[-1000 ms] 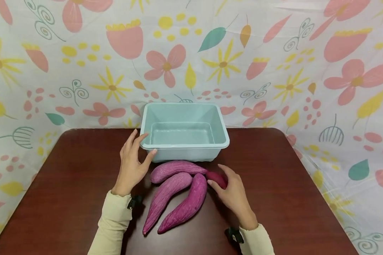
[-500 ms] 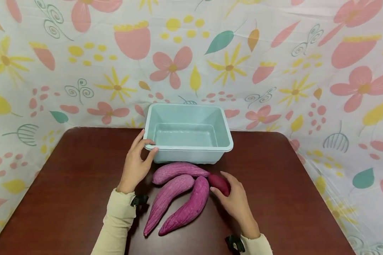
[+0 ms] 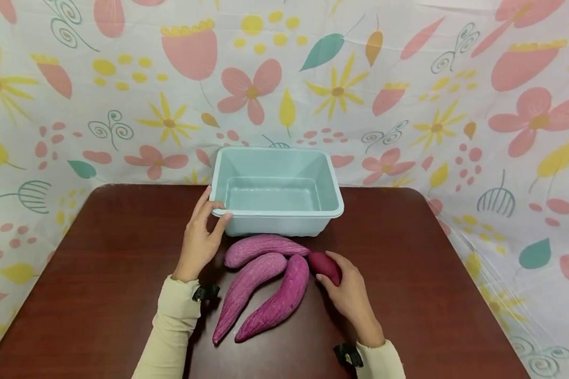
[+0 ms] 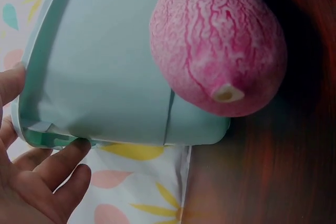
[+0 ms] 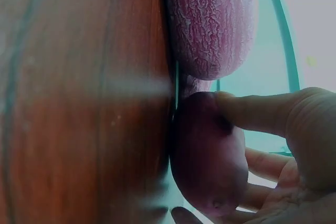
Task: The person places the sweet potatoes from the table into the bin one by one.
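Note:
A light blue plastic basin (image 3: 280,215) stands at the back of the table. My left hand (image 3: 200,239) holds its front left corner, with thumb and fingers on the rim; the left wrist view shows this hand (image 4: 39,182) close up. Three long, wrinkled purple eggplants lie before the basin: one crosswise (image 3: 263,249), a pale one (image 3: 248,295) and a brighter one (image 3: 280,305). To their right, my right hand (image 3: 351,292) holds a smooth, dark red oval fruit or vegetable (image 3: 324,267) between thumb and fingers. It lies low against the table (image 5: 210,161).
Everything rests on a dark reddish-brown table (image 3: 408,252) with rounded back corners. A floral cloth (image 3: 408,79) hangs close behind the basin and along both sides. The crosswise eggplant lies near the basin's front wall.
My left hand has come from beside the basin's corner onto its rim. The fingers of my right hand have closed in on the dark red oval thing. The view has shifted slightly.

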